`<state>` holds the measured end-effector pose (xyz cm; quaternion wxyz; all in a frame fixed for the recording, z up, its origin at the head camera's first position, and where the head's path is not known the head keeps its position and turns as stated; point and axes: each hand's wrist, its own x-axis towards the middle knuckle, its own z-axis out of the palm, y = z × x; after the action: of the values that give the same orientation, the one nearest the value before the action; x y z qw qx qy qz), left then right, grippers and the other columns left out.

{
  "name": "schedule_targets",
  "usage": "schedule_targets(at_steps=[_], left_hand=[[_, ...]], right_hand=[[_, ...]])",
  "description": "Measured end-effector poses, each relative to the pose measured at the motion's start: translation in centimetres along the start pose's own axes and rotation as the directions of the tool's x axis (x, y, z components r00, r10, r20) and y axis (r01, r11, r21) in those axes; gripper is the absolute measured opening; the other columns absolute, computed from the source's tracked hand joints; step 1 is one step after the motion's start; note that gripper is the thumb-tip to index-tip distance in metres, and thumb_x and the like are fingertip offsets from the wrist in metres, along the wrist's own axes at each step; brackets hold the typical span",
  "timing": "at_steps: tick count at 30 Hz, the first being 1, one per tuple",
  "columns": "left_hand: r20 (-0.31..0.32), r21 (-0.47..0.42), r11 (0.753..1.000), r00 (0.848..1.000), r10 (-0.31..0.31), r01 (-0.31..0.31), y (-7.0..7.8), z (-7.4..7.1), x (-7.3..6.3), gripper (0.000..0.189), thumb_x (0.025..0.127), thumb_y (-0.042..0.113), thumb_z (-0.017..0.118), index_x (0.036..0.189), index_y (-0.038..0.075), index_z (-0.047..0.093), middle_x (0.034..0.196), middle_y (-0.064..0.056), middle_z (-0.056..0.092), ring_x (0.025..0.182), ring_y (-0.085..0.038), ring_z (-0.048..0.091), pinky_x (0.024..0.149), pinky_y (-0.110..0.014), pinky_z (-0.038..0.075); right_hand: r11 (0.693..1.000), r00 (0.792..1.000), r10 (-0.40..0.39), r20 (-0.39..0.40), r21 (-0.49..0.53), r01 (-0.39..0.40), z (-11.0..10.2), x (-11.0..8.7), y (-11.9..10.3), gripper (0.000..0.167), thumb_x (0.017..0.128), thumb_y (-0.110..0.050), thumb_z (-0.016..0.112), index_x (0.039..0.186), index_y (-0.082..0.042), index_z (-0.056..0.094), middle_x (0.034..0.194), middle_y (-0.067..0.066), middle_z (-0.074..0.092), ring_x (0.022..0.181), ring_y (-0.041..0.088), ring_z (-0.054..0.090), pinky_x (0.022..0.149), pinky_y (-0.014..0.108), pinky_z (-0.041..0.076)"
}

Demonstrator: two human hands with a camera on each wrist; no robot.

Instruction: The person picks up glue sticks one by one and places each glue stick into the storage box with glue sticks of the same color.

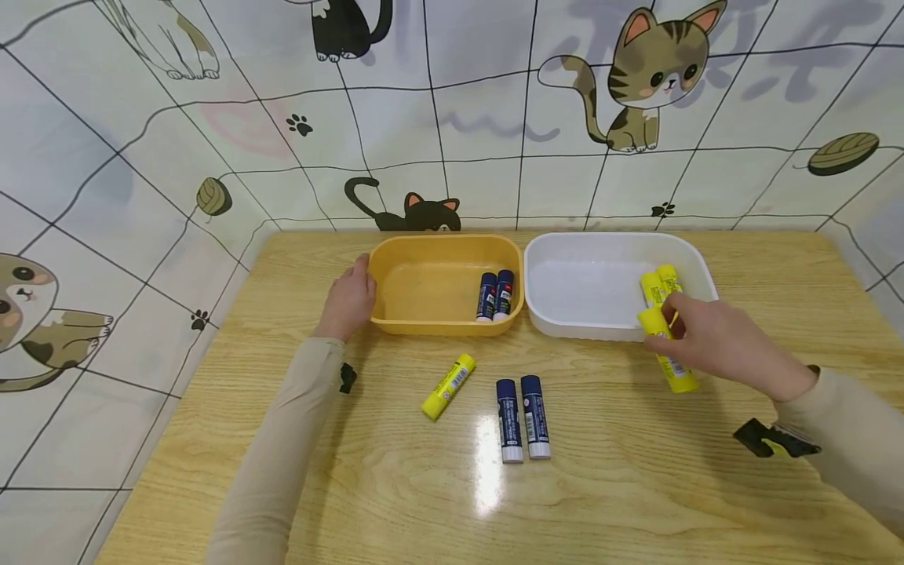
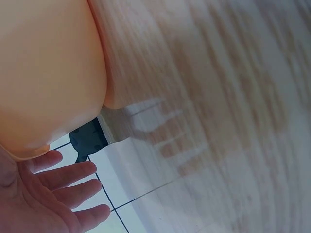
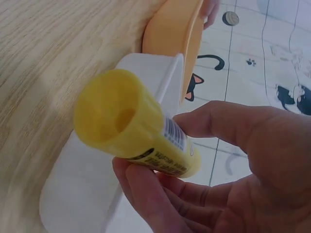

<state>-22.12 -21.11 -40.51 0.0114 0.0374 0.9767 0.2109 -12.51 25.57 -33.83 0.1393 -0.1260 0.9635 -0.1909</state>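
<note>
My right hand [image 1: 713, 337] pinches a yellow glue stick [image 1: 667, 349] between thumb and fingers, tilted over the front right edge of the white bin [image 1: 579, 326]. In the right wrist view, one round end of this glue stick [image 3: 112, 111] faces the camera. Two more yellow glue sticks [image 1: 651, 287] are inside the white bin at its right. At the left end of the orange bin [image 1: 438, 328], my left hand [image 1: 348, 300] touches the rim. Its fingers [image 2: 73, 189] extend loosely beside the bin wall in the left wrist view; the thumb is hidden there.
Two dark blue glue sticks [image 1: 486, 297] stand leaning in the orange bin's right end. On the wooden table [image 1: 367, 486] lie one yellow glue stick [image 1: 449, 386] and two dark blue glue sticks [image 1: 523, 420]. A cat-patterned wall covering [image 1: 487, 188] rises behind the bins.
</note>
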Motion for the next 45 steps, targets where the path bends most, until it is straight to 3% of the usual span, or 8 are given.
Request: schedule_targets(at_steps=[10, 17, 33, 45], left_hand=[[-0.005, 0.013, 1.0, 1.0, 0.004, -0.004, 0.1, 0.0, 0.1, 0.048, 0.104, 0.014, 0.029, 0.148, -0.004, 0.025, 0.137, -0.031, 0.044, 0.122, -0.046, 0.046, 0.107, -0.056, 0.026], [-0.008, 0.011, 1.0, 1.0, 0.009, -0.009, -0.1, 0.1, 0.1, 0.047, 0.104, 0.014, 0.029, 0.148, -0.004, 0.025, 0.136, -0.032, 0.045, 0.122, -0.046, 0.046, 0.107, -0.056, 0.027], [-0.006, 0.016, 1.0, 1.0, 0.011, -0.011, 0.0, 0.0, 0.1, 0.048, 0.104, 0.015, 0.029, 0.147, -0.004, 0.026, 0.136, -0.031, 0.045, 0.121, -0.046, 0.047, 0.106, -0.055, 0.028], [-0.01, 0.024, 1.0, 1.0, 0.009, -0.009, 0.2, -0.1, -0.1, 0.047, 0.104, 0.014, 0.029, 0.147, -0.004, 0.026, 0.134, -0.032, 0.047, 0.118, -0.047, 0.048, 0.106, -0.055, 0.028]], right_hand=[[0.99, 0.994, 0.063, 0.088, 0.123, -0.074, -1.1, 2.0, 1.4, 0.045, 0.09, -0.027, 0.067, 0.104, 0.012, 0.049, 0.085, 0.015, 0.059, 0.067, 0.018, 0.057, 0.058, 0.033, 0.05], [0.949, 0.981, 0.102, 0.164, 0.28, -0.145, -1.8, 3.2, 1.8, 0.048, 0.094, -0.024, 0.062, 0.111, 0.015, 0.041, 0.092, 0.022, 0.058, 0.072, 0.02, 0.064, 0.066, 0.038, 0.057], [0.946, 0.97, 0.136, 0.2, 0.264, -0.187, -3.5, 5.3, 2.5, 0.053, 0.096, -0.028, 0.057, 0.118, 0.016, 0.039, 0.109, 0.033, 0.052, 0.076, 0.02, 0.064, 0.069, 0.037, 0.056], [0.965, 0.96, 0.151, 0.234, 0.175, -0.194, -5.6, 8.6, 1.4, 0.062, 0.093, -0.035, 0.059, 0.121, 0.018, 0.043, 0.098, 0.022, 0.059, 0.072, 0.019, 0.062, 0.068, 0.034, 0.055]])
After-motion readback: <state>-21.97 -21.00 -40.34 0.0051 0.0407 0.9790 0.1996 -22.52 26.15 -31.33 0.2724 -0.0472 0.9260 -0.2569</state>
